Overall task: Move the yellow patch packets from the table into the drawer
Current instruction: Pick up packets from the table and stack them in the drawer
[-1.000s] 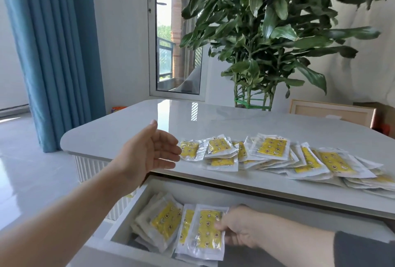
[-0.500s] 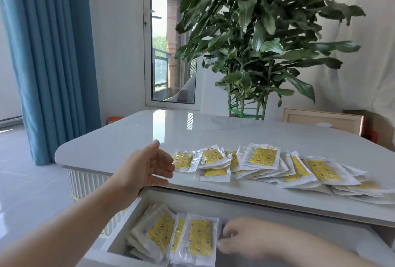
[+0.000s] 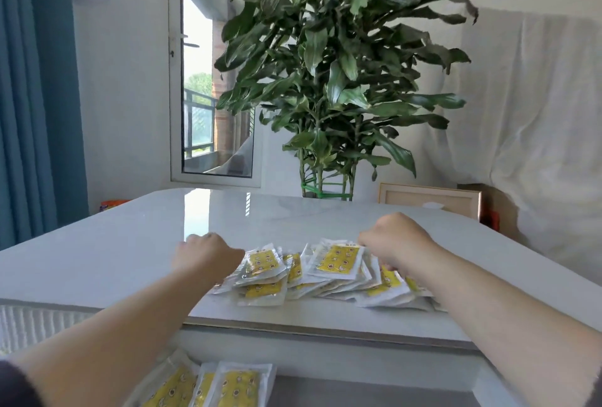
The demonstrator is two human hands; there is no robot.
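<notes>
Packets [image 3: 337,260]: fanned, overlapping row on counter [image 3: 130,243], spanning between both hands; more already in open drawer [image 3: 358,390] below, near edge. Left hand [image 3: 203,255] knuckles up at row's left end, right hand [image 3: 395,239] over right part; fingers curled under, so cannot tell whether either grip holds anything. Judged light, thin, floppy, slick film; stack likely slides. Pinch sealed edge of top packet nearest each grip.
</notes>
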